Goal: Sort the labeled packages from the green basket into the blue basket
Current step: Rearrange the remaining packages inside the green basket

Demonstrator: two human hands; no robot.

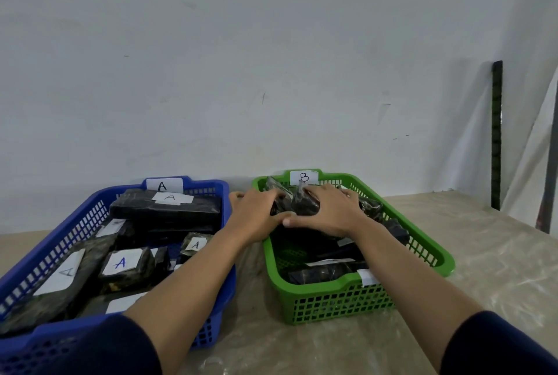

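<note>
Both hands reach into the green basket [347, 293] on the tabletop [453, 254]: left hand [256, 213] and right hand [327, 213] apparently gripping one black package [303, 205]; the blue basket [211, 314] sits just beside.

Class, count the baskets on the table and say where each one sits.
2. The blue basket, tagged A, sits on the left. The green basket, tagged B, sits on the right, with both hands inside it. None seems hidden.
</note>
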